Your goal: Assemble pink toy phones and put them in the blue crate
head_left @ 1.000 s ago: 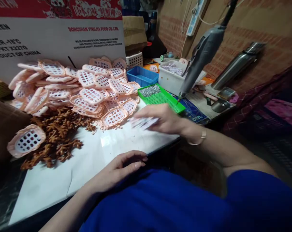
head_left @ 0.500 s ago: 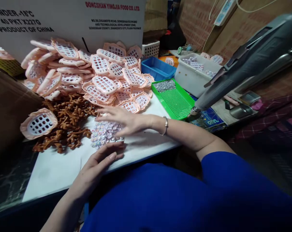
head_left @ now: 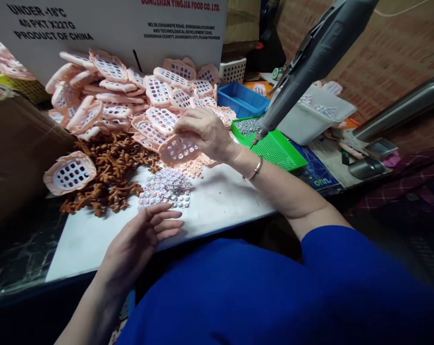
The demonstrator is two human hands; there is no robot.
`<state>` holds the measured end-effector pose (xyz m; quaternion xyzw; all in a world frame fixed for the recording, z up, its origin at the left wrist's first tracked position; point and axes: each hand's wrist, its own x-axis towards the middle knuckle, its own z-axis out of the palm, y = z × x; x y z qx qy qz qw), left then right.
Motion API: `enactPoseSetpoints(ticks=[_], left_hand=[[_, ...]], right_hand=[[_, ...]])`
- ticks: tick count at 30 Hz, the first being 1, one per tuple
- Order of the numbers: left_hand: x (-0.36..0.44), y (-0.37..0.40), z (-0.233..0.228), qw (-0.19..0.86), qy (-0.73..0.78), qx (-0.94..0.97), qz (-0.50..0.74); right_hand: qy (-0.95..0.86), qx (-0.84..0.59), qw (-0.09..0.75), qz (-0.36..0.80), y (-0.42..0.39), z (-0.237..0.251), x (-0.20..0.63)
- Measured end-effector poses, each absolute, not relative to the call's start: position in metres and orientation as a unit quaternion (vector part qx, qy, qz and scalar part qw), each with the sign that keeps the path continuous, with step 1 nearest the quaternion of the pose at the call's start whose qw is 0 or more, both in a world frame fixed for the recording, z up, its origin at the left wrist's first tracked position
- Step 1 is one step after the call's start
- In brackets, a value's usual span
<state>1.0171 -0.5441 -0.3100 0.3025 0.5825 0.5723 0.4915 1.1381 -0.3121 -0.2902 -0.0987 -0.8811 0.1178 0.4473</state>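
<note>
My right hand [head_left: 202, 132] grips a pink perforated mould [head_left: 178, 150] and holds it lifted just above the table, in front of a big heap of the same pink moulds [head_left: 131, 98]. Below it, a small pile of pale iridescent beads [head_left: 165, 188] lies on the white sheet [head_left: 217, 201]. My left hand [head_left: 141, 239] hovers palm up at the near edge of the sheet, fingers spread and holding nothing, close to the beads. A heap of brown branching plastic pieces [head_left: 105, 175] lies to the left of the beads.
A grey rotary tool [head_left: 310, 52] hangs over a green tray [head_left: 274, 148] holding small silver pieces. Behind stand a blue bin [head_left: 240, 98] and a white tub [head_left: 310, 117]. A single pink mould [head_left: 70, 172] lies at the left beside a cardboard box [head_left: 16, 148]. A printed carton [head_left: 112, 24] backs the heap.
My right hand set down the beads on the sheet, spread them, then rose and picked up a pink mould. My left hand lifted off the table edge and turned palm up.
</note>
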Motion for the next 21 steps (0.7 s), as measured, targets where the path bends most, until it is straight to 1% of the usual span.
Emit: enactPoseSetpoints(ticks=[2,4,6,8,9,11,12,14,16,17,19,21], left_hand=[[1.020,-0.540,-0.305,0.511,0.544,0.278,0.605],[1.027,-0.538,-0.303,0.509,0.510,0.275,0.637],[1.032,-0.540,-0.306,0.526,0.488,0.273,0.641],[1.035,-0.547,-0.312,0.575,0.479,0.259,0.611],[1.036,-0.553,-0.315,0.592,0.477,0.249,0.600],[1.036,-0.564,-0.318,0.594,0.483,0.230,0.601],[1.036,-0.570,-0.318,0.578,0.488,0.220,0.616],[1.036,-0.580,-0.317,0.540,0.497,0.212,0.646],[1.034,-0.585,-0.317,0.510,0.497,0.216,0.668],[1.032,-0.585,-0.318,0.498,0.495,0.219,0.677],[1.027,-0.582,-0.320,0.488,0.489,0.229,0.686],[1.021,-0.574,-0.322,0.474,0.484,0.240,0.695]], right_hand=[[-0.872,0.057,0.463,0.148,-0.334,-0.285,1.144],[-0.865,0.188,0.440,0.152,-0.359,-0.286,1.144],[-0.864,0.281,0.396,0.132,-0.378,-0.290,1.140],[-0.847,0.334,0.380,0.166,-0.384,-0.295,1.136],[-0.839,0.316,0.392,0.206,-0.382,-0.296,1.133],[-0.856,0.177,0.405,0.268,-0.373,-0.298,1.126],[-0.878,0.079,0.387,0.270,-0.367,-0.299,1.122],[-0.922,-0.083,0.306,0.221,-0.361,-0.300,1.113],[-0.949,-0.144,0.224,0.167,-0.360,-0.300,1.105],[-0.953,-0.156,0.208,0.156,-0.361,-0.300,1.102],[-0.948,-0.168,0.214,0.164,-0.362,-0.298,1.098],[-0.930,-0.181,0.244,0.206,-0.358,-0.295,1.097]])
